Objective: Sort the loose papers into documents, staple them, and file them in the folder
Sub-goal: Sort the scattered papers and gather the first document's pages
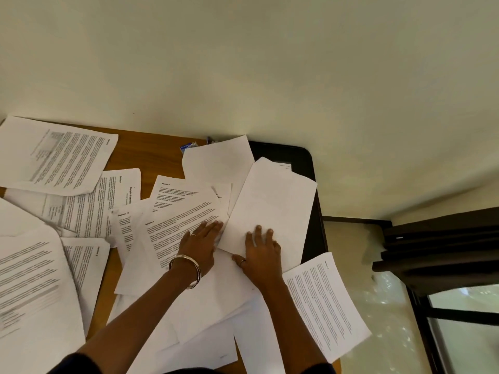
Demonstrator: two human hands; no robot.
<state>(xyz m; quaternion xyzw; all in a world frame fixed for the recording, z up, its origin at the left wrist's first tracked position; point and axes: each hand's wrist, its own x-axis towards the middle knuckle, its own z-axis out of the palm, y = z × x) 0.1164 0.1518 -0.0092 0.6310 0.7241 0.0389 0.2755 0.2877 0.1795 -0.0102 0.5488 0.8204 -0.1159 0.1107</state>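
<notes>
Several loose printed papers lie scattered and overlapping across a wooden table (pixel 147 151). My left hand (pixel 201 242), with bangles at the wrist, lies flat on a printed sheet (pixel 183 225) headed "Section", fingers spread. My right hand (pixel 262 255) presses flat on a blank, face-down sheet (pixel 270 203) that overlaps a black folder (pixel 302 157) at the table's far right corner. Neither hand grips anything. A small blue staple box (pixel 188 146) sits at the far edge, partly hidden by another blank sheet (pixel 218 163).
More printed pages lie at the far left (pixel 54 155), the near left (pixel 29 287) and the right edge (pixel 326 303), the last one overhanging the table. A pale wall stands right behind the table. Dark furniture (pixel 437 247) stands on the floor at the right.
</notes>
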